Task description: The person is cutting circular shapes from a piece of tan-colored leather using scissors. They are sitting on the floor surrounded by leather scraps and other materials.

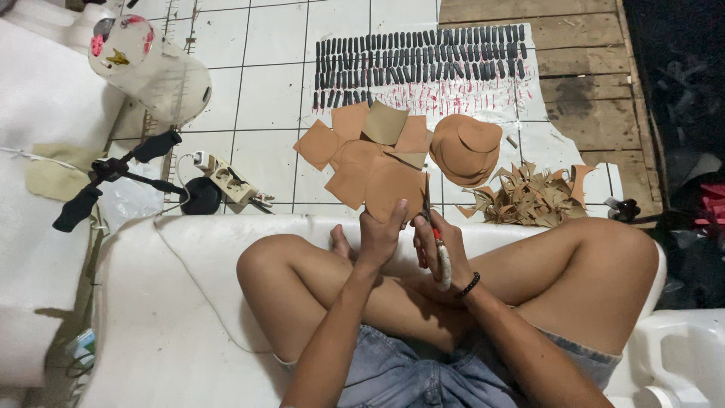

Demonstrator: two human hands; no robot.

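The left hand point(380, 230) pinches a tan, rounded-edged piece of thin leather-like sheet point(393, 189) by its near edge, fingers closed on it and holding it up over the crossed legs. The right hand point(434, 249), a dark beaded band at its wrist, is clamped round the handles of a pair of scissors with a pale, red-marked grip point(436, 245), the blades rising along the right edge of that sheet. Just beyond the sheet, on the white tiled floor point(268, 98), lies a loose spread of tan square pieces point(351, 143); to the right of the sheet sits a stack of round tan discs point(464, 147), and further right a heap of jagged tan offcuts point(532, 198). Well beyond the sheet are rows of small dark oblong pieces on white paper point(419, 64). As a judgement, a clean cut here calls for turning the sheet with the left hand into the blades, keeping fingertips back from the cut line and the sheet taut.
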